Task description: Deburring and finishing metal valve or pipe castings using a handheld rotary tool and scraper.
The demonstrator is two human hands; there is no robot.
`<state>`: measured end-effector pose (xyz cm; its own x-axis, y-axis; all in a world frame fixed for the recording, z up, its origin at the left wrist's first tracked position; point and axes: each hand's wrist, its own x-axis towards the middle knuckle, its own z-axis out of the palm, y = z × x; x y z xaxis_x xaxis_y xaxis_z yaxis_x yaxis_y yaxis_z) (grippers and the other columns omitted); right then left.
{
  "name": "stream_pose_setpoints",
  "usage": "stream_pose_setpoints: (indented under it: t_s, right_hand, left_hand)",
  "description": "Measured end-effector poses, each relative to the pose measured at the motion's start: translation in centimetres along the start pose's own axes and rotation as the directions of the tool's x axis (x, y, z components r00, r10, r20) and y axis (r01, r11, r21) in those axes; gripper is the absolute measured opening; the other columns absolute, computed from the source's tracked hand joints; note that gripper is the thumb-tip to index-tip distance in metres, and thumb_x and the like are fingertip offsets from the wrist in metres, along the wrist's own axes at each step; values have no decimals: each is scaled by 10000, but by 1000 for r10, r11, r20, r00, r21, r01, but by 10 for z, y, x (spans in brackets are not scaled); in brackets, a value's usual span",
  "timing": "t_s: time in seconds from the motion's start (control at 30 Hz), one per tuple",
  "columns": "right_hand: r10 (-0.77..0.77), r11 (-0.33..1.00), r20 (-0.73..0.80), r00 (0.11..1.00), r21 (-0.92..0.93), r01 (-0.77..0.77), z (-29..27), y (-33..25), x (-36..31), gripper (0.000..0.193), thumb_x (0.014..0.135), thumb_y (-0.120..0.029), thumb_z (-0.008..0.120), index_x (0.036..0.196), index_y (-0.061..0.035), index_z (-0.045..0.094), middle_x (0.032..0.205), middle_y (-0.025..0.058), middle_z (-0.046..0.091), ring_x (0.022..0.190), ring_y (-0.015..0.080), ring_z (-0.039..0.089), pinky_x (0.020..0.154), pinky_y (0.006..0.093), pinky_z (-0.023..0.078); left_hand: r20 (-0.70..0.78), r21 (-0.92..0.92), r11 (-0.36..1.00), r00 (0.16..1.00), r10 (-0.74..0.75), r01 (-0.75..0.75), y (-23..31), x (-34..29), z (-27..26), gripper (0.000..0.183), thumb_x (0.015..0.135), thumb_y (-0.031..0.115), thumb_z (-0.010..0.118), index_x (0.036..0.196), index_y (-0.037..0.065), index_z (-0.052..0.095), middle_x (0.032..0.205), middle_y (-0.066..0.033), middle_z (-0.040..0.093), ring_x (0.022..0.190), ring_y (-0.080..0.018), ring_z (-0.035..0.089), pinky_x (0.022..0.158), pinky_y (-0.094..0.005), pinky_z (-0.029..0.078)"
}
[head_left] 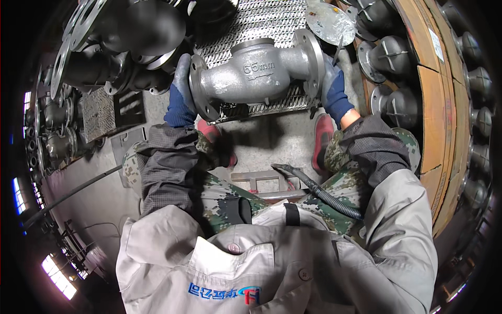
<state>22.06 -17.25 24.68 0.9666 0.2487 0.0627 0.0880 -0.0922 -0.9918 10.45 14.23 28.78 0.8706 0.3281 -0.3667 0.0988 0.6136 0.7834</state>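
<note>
A grey cast-metal valve body [251, 76] with a round flange at each end lies sideways in front of me, over a metal grating [261, 21]. My left hand [181, 93], in a blue and grey glove, grips its left flange from outside. On the opposite end, my right hand [334, 89], gloved alike, is closed round the right flange. Part of the fingers of both hands is hidden behind the flanges. Whether the valve body rests on the grating or is held just above it, I cannot tell.
More flanged castings [89, 68] are piled at the left. Others stand at the right beside a brown crate wall [436, 110]. A round metal plate [330, 23] sits at the far right of the grating. A ribbed hose [329, 196] and a metal frame [261, 183] lie between my legs.
</note>
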Motion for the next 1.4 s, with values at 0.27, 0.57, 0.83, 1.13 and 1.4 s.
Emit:
stream_pose_setpoints:
  t_s: [0.27, 0.57, 0.83, 1.13, 1.4]
  right_hand:
    - [-113, 988, -99, 989, -115, 101, 11, -8, 1, 287, 876, -290, 536, 933, -24, 627, 759, 87, 613, 605, 194, 572, 556, 320, 462]
    - [97, 912, -42, 994, -396, -106, -19, 0, 4, 514, 925, -435, 438, 1034, 37, 610, 832, 274, 630, 782, 371, 636, 681, 406, 483]
    - [-334, 223, 316, 888, -889, 401, -15, -113, -39, 502, 856, -323, 599, 1280, -79, 486, 914, 201, 641, 792, 388, 612, 675, 427, 494]
    - [-259, 626, 298, 919, -672, 395, 23, -144, -76, 325, 896, -90, 556, 1215, -30, 576, 919, 186, 641, 805, 232, 638, 741, 300, 496]
    - [-52, 870, 198, 979, -472, 142, 28, -101, -76, 307, 816, -55, 608, 1122, -55, 632, 942, 171, 654, 840, 317, 642, 737, 342, 509]
  left_hand:
    - [28, -14, 993, 993, -119, 119, 19, -51, 52, 338, 943, 354, 469, 813, 69, 599, 754, -66, 620, 694, -176, 590, 668, -297, 484]
    - [60, 291, 956, 996, -61, 41, 24, -34, 38, 356, 933, 340, 482, 1101, 41, 579, 1039, -107, 628, 856, -229, 625, 764, -353, 502]
    - [329, 680, 596, 904, 272, -427, 11, -5, -15, 279, 974, 263, 402, 840, 57, 534, 779, -41, 553, 703, -128, 532, 677, -271, 451]
    - [56, 223, 975, 998, 8, -21, 26, -39, 37, 316, 986, 312, 380, 814, 79, 506, 759, -13, 504, 679, -101, 481, 626, -263, 428]
    - [-10, 327, 944, 999, 45, -39, 14, -29, 25, 270, 975, 302, 433, 988, 63, 557, 922, -43, 555, 826, -127, 528, 738, -271, 456]
